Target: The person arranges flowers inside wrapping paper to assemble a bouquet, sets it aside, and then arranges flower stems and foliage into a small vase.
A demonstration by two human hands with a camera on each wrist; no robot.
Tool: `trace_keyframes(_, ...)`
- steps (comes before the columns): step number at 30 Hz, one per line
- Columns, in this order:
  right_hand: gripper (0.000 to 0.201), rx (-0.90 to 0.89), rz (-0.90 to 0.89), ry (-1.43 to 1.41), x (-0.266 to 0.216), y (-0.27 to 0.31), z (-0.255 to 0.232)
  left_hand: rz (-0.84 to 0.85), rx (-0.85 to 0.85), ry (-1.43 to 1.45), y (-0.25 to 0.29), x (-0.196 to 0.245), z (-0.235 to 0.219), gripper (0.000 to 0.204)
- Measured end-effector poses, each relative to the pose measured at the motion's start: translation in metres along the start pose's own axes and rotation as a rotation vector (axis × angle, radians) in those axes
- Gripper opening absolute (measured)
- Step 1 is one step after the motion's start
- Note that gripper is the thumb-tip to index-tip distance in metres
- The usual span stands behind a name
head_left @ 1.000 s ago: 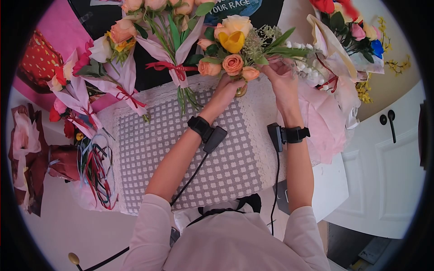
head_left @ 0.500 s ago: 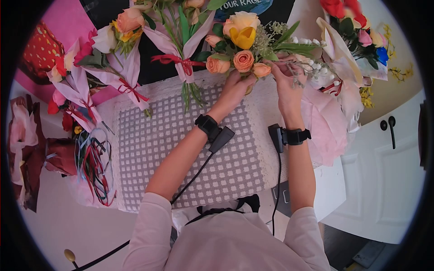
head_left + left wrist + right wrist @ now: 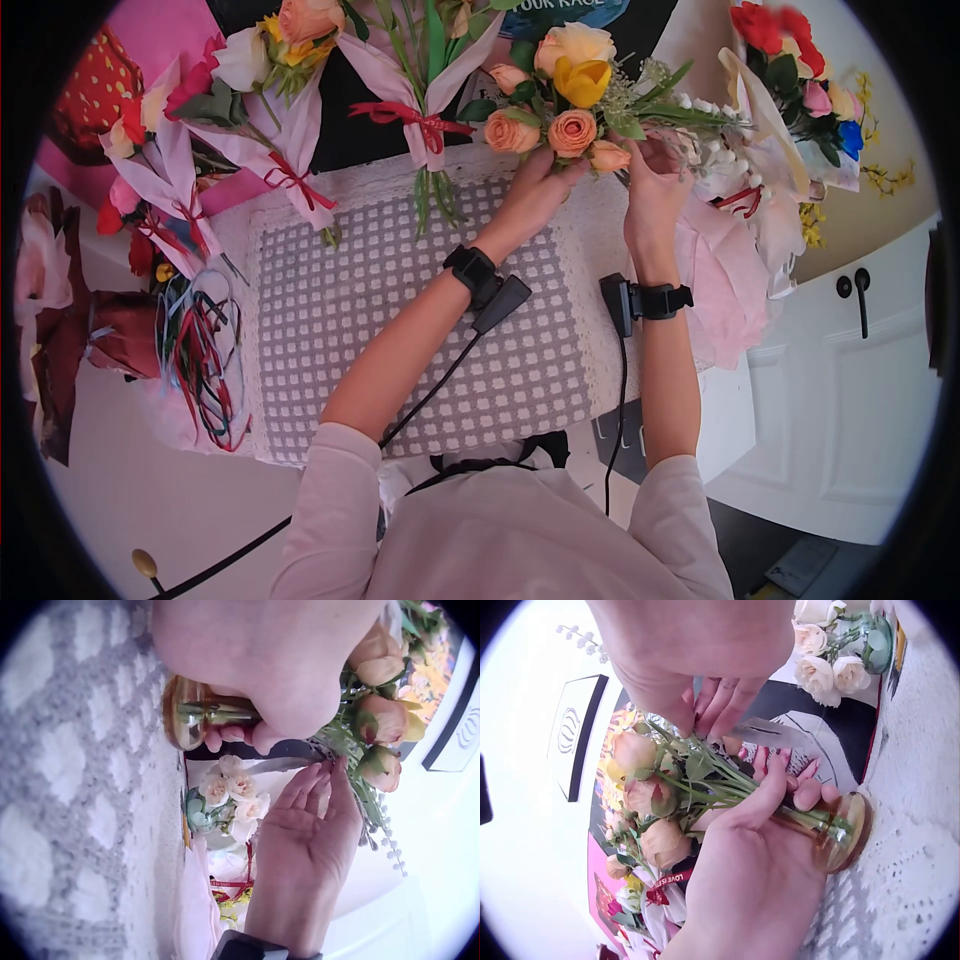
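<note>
Near the table's far edge, my left hand (image 3: 537,200) grips an amber glass vase (image 3: 180,712), fingers curled round it above its base. From the vase leans a bunch of peach roses (image 3: 573,132) with a yellow tulip (image 3: 582,82), and their green stems (image 3: 720,769) show in the right wrist view. On the bunch's right side is my right hand (image 3: 657,195), its thumb and fingertips pinching among the stems just under the blooms. Sprigs of small white bell flowers (image 3: 708,108) stick out to the right, beyond this hand.
Bouquets wrapped in pink paper with red ribbons (image 3: 425,125) lie at the back and left. Loose ribbons (image 3: 205,350) hang at the left edge of the checked cloth (image 3: 400,340). Pale roses (image 3: 832,675) in a green glass vase and pink wrapping paper (image 3: 725,285) are on the right.
The head view has shifted, so hands, bunch and wrapped bouquets appear further right. My left hand keeps its grip on the vase; my right hand stays at the stems with small finger movements.
</note>
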State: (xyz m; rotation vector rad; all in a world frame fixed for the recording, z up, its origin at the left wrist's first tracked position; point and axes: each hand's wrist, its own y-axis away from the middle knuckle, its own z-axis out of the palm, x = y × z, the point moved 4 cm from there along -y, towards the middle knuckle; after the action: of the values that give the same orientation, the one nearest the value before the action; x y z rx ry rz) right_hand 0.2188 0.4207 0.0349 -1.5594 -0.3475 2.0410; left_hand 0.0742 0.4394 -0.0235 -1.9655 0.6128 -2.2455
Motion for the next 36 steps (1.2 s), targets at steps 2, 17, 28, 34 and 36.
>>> trace_keyframes(2, 0.022, 0.050, -0.027, -0.003, -0.003, 0.002, 0.001, -0.046, -0.011, 0.000, -0.001, -0.004, -0.001, 0.036)
trace_keyframes(17, 0.010, -0.051, -0.059, 0.249, -0.003, 0.001, -0.002, -0.009, 0.014, 0.017, -0.006, -0.008, 0.000, 0.030)
trace_keyframes(28, 0.012, -0.024, -0.219, 0.428, -0.024, 0.008, 0.008, 0.059, 0.005, -0.035, -0.005, -0.001, 0.000, 0.031)
trace_keyframes(34, 0.012, -0.004, -0.228, 0.341, -0.013, 0.005, 0.005, 0.083, -0.010, 0.037, -0.010, -0.007, -0.003, 0.019)
trace_keyframes(36, 0.012, 0.002, -0.197, 0.330, -0.010, 0.005, 0.003, 0.094, -0.010, 0.022, -0.011, -0.011, -0.005, 0.018)
